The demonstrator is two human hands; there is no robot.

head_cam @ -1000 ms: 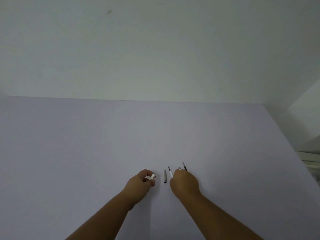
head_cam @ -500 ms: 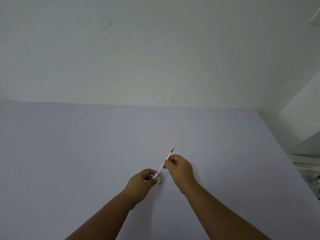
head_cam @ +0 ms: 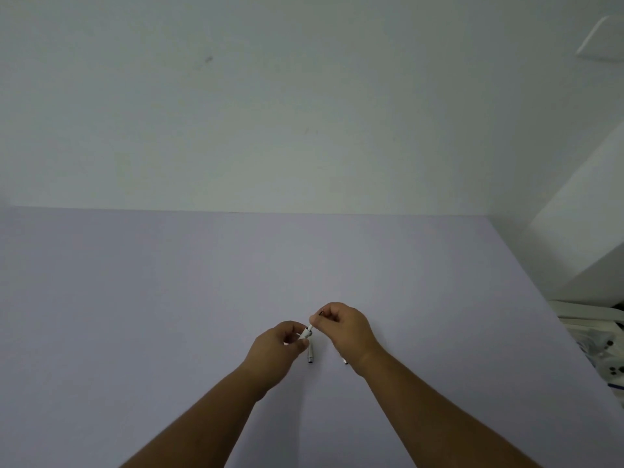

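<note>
My left hand (head_cam: 282,346) grips the short white plastic barrel (head_cam: 304,333) above the lilac table (head_cam: 169,298), my right hand (head_cam: 344,327) pinches the thin white refill (head_cam: 311,327) entering it, so I should line both up and push gently.

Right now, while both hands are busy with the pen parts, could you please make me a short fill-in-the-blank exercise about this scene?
1. The thin refill is pinched by the person's ____ hand.
2. The short white tube, which the refill's lower end meets, is held by the ____ hand.
3. A grey pen part lies loose on the pale purple ____.

Missing words: right, for the right hand; left, for the left hand; table.
</note>
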